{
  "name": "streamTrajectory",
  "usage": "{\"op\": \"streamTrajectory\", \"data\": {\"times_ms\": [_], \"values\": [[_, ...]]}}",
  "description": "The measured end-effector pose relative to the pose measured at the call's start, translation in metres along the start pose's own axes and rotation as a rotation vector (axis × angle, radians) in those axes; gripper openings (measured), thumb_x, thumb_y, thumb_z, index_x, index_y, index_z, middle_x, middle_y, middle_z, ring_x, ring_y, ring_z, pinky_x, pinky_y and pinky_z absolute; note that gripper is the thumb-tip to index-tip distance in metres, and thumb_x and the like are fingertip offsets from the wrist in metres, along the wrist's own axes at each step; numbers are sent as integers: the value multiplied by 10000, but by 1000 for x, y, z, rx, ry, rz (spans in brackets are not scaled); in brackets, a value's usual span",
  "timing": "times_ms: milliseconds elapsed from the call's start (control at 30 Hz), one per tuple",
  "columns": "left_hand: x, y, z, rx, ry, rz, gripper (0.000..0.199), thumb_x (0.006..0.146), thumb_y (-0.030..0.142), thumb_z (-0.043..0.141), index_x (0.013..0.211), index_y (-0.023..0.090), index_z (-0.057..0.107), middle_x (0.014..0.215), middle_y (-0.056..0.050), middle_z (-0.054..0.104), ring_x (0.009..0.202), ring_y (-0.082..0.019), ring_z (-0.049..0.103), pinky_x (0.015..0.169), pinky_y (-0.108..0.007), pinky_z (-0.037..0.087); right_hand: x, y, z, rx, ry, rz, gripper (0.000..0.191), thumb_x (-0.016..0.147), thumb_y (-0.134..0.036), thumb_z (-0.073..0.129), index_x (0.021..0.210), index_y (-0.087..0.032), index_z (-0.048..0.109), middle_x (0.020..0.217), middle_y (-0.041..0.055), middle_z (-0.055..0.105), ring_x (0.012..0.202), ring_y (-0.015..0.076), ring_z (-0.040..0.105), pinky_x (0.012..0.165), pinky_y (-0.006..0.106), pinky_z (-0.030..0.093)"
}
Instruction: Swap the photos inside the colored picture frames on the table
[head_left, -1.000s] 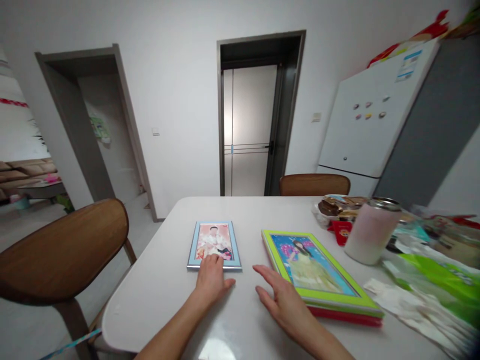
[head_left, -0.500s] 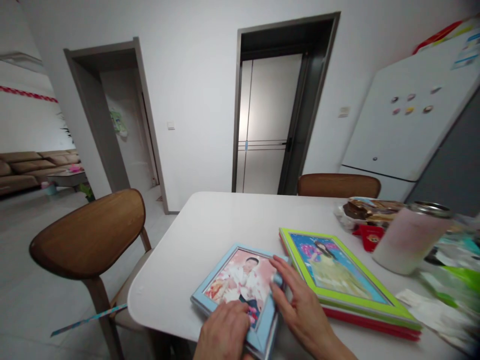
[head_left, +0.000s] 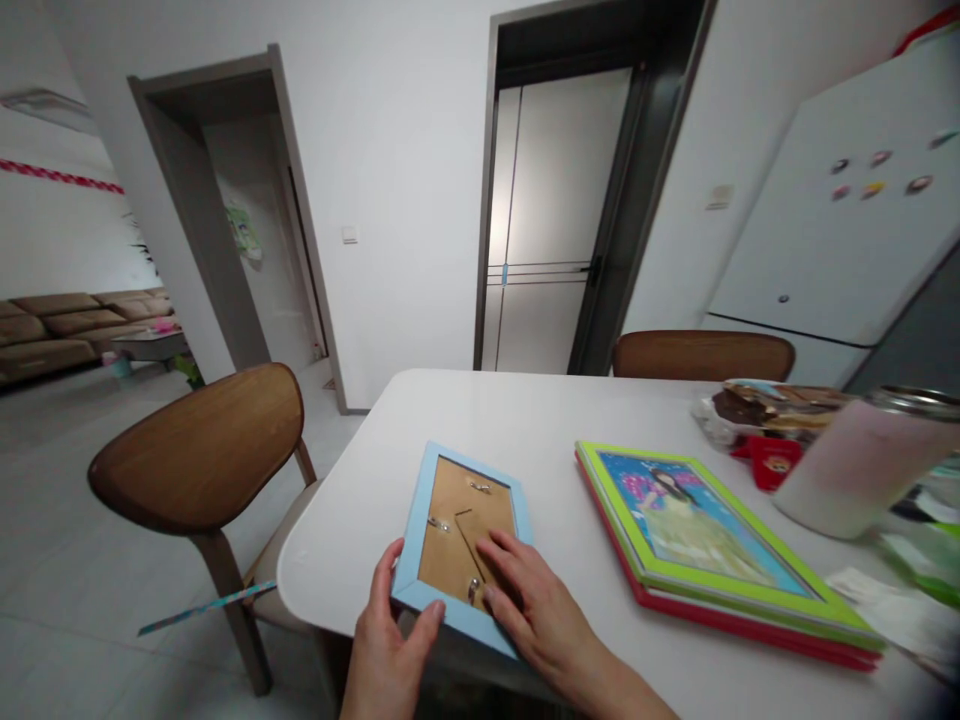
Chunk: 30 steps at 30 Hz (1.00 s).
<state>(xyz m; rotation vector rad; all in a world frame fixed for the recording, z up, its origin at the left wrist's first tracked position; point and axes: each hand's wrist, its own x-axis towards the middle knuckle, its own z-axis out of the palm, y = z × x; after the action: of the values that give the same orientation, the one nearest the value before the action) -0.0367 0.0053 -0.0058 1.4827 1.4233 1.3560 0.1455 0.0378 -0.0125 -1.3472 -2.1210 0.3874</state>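
Observation:
A light blue photo frame [head_left: 420, 500] lies face down near the table's front edge, its brown back panel [head_left: 444, 550] showing. Small metal clips sit along the panel's edges, and a thin folding stand crosses its middle. My left hand [head_left: 394, 630] grips the frame's near left corner, thumb on the border and fingers around the side. My right hand [head_left: 536, 600] lies over the panel's right part with fingers spread, its lowest digit beside the near clip [head_left: 473, 590]. To the right rests a lime green picture frame [head_left: 637, 530] with a picture of a figure in a pale dress, stacked on red ones.
On the table's right stand a pink and white tumbler [head_left: 862, 465], a red packet [head_left: 772, 460], wrapped snacks [head_left: 750, 405] and white tissue [head_left: 892, 605]. Wooden chairs stand at the left [head_left: 210, 460] and behind the white table [head_left: 465, 400].
The blue frame has been turned over, from photo side up to back panel up. My left hand has moved to its near left corner, my right hand onto its back. The view has shifted slightly.

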Motion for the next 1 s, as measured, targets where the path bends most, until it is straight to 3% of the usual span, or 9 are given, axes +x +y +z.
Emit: {"op": "streamTrajectory", "data": {"times_ms": [100, 233, 500, 667, 767, 867, 1000], "values": [[-8, -25, -1, 226, -60, 1, 560, 723, 283, 521, 1219, 121, 320, 1244, -124, 431, 1160, -248, 365, 963, -399, 295, -1, 2, -3, -53, -71, 2, 410, 747, -291, 445, 1134, -168, 502, 1228, 147, 435, 1118, 238, 404, 934, 406, 326], [-14, -41, -1, 504, -115, 39, 573, 748, 337, 481, 1239, 92, 319, 1265, -143, 405, 1183, -304, 312, 938, -451, 325, -2, 3, -9, -73, -121, 7, 343, 742, -244, 440, 1064, -209, 554, 1230, 132, 424, 1122, 233, 397, 932, 394, 314], [-13, -50, 3, 810, -73, 454, 563, 774, 284, 469, 1263, 127, 239, 1185, -139, 498, 1052, -241, 495, 890, -434, 400, 0, 0, -15, -4, -183, 38, 308, 710, -200, 470, 992, -223, 591, 1223, 114, 408, 1132, 225, 379, 927, 367, 309], [-13, -54, 1, 912, -73, 604, 523, 761, 303, 498, 1217, 120, 319, 1173, -165, 502, 1066, -267, 477, 828, -457, 445, 0, 2, -14, 3, -192, 26, 293, 707, -202, 490, 976, -229, 601, 1208, 113, 414, 1119, 232, 388, 917, 368, 314], [-11, -47, -1, 907, -103, 604, 492, 750, 294, 522, 1182, 114, 369, 1184, -185, 483, 1085, -270, 457, 829, -451, 445, 0, 4, -13, -2, -190, 4, 294, 699, -210, 514, 979, -228, 604, 1215, 119, 407, 1120, 240, 383, 912, 377, 312], [-4, -30, -2, 839, -245, 570, 446, 723, 275, 562, 1122, 117, 442, 1233, -188, 428, 1134, -268, 399, 868, -434, 417, 4, 2, -13, -7, -189, -92, 256, 690, -202, 534, 927, -224, 628, 1190, 116, 435, 1106, 240, 389, 888, 368, 328], [6, -5, 2, 776, -510, 480, 337, 707, 296, 586, 1015, 169, 530, 1172, -128, 513, 1107, -262, 437, 913, -493, 339, 8, -1, -11, -17, -224, -194, 131, 693, -202, 549, 728, -245, 667, 1032, 65, 544, 968, 203, 468, 819, 339, 360]]}}
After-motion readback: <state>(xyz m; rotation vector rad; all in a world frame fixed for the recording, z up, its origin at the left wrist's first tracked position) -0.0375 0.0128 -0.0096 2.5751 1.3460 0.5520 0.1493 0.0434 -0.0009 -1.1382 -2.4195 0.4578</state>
